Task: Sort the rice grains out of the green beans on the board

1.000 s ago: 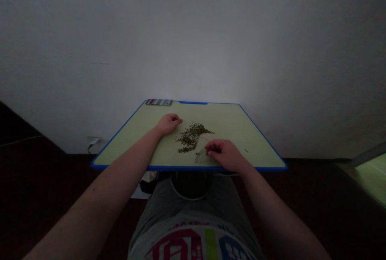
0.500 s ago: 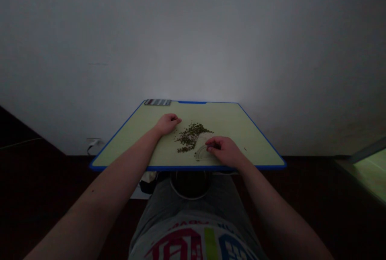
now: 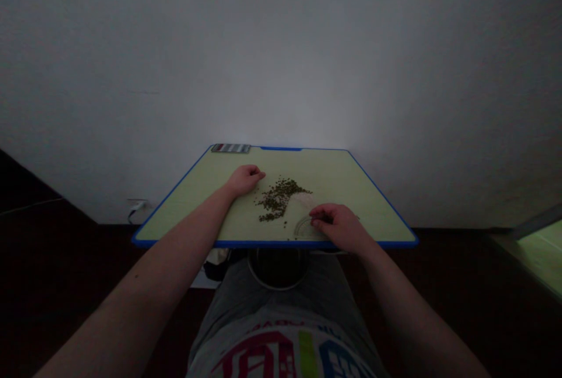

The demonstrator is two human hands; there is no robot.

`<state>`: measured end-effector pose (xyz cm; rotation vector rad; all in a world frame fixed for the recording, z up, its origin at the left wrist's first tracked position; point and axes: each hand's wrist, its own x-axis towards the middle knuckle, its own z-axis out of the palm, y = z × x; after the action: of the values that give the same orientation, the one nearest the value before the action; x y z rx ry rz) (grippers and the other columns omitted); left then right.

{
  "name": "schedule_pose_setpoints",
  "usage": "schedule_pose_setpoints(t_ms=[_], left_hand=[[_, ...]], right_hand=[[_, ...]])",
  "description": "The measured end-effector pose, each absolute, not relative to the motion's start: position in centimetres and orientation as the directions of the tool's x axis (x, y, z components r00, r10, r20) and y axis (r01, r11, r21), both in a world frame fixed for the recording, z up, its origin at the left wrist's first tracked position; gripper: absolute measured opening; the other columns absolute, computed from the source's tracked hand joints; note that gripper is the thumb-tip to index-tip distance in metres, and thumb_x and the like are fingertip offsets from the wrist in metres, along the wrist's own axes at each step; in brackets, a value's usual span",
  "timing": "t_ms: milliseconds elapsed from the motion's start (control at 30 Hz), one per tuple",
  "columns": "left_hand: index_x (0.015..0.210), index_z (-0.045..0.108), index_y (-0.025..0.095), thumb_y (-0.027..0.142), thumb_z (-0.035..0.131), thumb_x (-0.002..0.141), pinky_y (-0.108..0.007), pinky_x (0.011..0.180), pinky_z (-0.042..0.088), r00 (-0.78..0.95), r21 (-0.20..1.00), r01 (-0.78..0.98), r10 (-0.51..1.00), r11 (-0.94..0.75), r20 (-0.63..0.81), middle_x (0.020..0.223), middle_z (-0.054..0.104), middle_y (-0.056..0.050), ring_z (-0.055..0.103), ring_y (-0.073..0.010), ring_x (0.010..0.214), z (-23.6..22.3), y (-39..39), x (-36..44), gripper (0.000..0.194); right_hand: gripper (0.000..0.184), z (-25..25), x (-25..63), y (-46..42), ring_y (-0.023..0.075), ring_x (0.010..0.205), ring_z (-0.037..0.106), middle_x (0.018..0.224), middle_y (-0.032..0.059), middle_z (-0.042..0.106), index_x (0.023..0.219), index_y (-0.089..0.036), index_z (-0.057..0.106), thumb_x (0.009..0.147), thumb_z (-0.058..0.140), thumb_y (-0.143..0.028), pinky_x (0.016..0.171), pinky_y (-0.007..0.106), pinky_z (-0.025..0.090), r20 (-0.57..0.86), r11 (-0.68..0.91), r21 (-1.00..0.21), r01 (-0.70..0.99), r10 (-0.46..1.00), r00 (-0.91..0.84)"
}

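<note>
Right hand curls over a faint transparent piece, grip unclear; left hand rests loosely curled.

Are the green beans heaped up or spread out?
Spread out: the small dark green beans lie in a loose, thin scatter on the pale green, blue-edged desktop.

What look like mung beans lie on the desk, a phone behind them at the far edge.

The grey shirt has a red, green and blue print; the 2 arms are bare.
</note>
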<state>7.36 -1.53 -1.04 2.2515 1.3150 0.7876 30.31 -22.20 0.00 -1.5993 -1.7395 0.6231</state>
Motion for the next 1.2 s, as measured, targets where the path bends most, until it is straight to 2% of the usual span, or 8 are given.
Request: schedule_pose_setpoints(t_ms=[900,1200], left_hand=[[0.064,0.057,0.016,0.048,0.049,0.070,-0.025,0.052,0.032,0.375,0.617,0.654,0.896,-0.438,0.238,0.053,0.051,0.001,0.044,-0.0115,0.053,-1.1,-1.5,7.5,0.034],[0.063,0.057,0.016,0.047,0.049,0.070,-0.025,0.052,0.031,0.379,0.616,0.646,0.890,-0.451,0.255,0.051,0.049,0.002,0.043,-0.0111,0.053,-1.2,-1.6,7.5,0.033]], right_hand=[[0.019,-0.4,30.4,-22.1,0.0145,0.070,0.062,0.079,0.0024,0.069,0.088,-0.018,0.064,0.069,0.059,-0.022,0.065,0.025,0.048,0.139,0.138,-0.819,0.557,0.989,-0.040],[0.019,-0.4,30.4,-21.4,0.0140,0.066,0.062,0.075,0.0022,0.069,0.088,-0.018,0.064,0.071,0.059,-0.023,0.061,0.025,0.047,0.201,0.135,-0.768,0.626,0.979,0.035]])
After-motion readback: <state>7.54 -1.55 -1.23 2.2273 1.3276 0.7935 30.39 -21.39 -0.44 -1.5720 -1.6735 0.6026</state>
